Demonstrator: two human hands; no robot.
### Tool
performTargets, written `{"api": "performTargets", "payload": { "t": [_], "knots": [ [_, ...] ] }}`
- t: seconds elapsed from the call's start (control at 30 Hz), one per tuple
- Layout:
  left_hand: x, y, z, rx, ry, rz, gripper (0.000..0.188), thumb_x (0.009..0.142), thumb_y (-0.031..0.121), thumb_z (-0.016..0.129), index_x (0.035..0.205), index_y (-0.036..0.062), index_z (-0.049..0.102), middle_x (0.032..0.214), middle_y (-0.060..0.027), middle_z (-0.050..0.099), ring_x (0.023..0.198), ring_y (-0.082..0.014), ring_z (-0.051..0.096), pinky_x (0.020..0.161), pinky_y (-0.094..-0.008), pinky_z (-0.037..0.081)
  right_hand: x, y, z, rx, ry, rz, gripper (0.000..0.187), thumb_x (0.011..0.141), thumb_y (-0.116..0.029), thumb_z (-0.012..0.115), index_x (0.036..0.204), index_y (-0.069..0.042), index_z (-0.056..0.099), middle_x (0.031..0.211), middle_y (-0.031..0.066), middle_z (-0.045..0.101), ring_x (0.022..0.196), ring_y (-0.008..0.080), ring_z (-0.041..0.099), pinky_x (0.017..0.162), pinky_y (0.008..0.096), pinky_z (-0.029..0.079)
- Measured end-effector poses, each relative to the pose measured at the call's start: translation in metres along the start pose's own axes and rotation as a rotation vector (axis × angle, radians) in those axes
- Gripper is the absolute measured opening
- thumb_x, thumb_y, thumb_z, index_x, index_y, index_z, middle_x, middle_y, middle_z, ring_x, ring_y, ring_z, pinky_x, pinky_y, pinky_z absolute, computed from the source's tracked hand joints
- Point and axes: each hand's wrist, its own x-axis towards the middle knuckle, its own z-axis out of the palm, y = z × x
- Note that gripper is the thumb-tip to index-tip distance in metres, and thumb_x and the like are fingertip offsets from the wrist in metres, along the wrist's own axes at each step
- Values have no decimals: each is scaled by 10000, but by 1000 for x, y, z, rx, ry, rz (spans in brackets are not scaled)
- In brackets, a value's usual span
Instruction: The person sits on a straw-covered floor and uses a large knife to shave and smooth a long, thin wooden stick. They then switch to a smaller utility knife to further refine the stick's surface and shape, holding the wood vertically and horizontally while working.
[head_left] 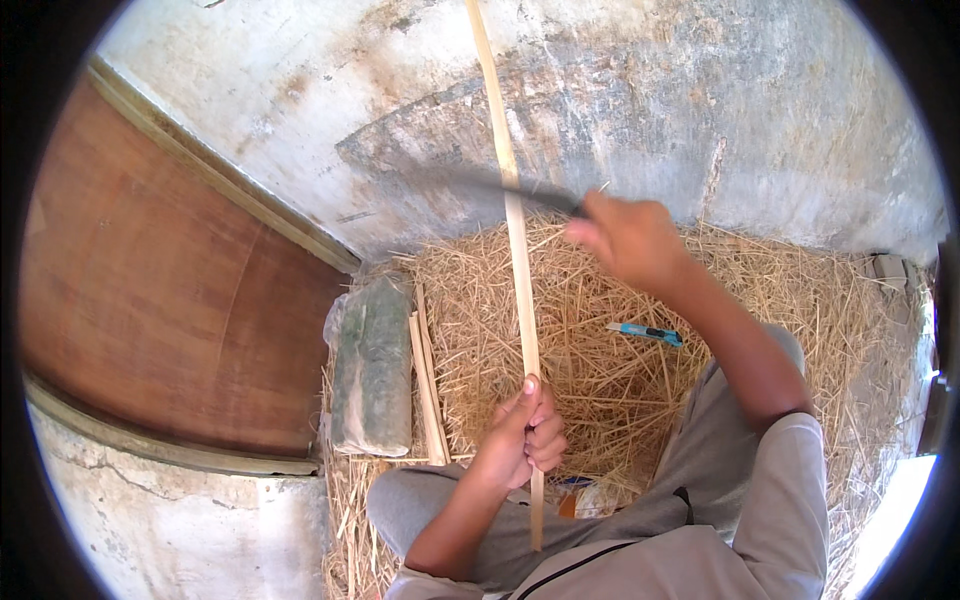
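My left hand [522,437] is closed around the lower part of a long, pale wooden strip [520,270], which rises nearly upright past the top of the view. A short end of the strip sticks out below that fist. Farther up and to the right, my right hand [632,240] grips the dark handle of a large knife [485,182]. Its blade points left, blurred by motion, and crosses the strip's upper part; whether it touches the wood I cannot tell. On the straw right of the strip lies a blue utility knife [646,333].
Straw or thin shavings [590,390] cover the floor around my crossed legs. To the left stand a greenish wrapped block [372,370] and several pale wooden strips [426,385]. A brown wooden panel [180,280] is at far left, and a stained wall [640,110] rises ahead.
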Motion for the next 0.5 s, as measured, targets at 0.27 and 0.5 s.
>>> {"api": "performTargets", "payload": {
  "t": [0.27,0.5],
  "knots": [
    [-9,-3,3,-14,-12,13,488,1063,578,354,788,176,376,568,45,242,449,-91,206,425,-274,187,-17,-18,-1,-68,18,-569,474,1016,-531,506,882,-77,541,610,92,564,497,261,577,450,403,447],
    [-5,-2,3,42,48,49,481,1066,561,378,787,170,378,569,45,245,448,-88,216,415,-271,190,30,28,-4,83,-18,255,513,1021,-587,444,955,-95,574,655,94,598,547,250,631,512,399,517]
  ]
}}
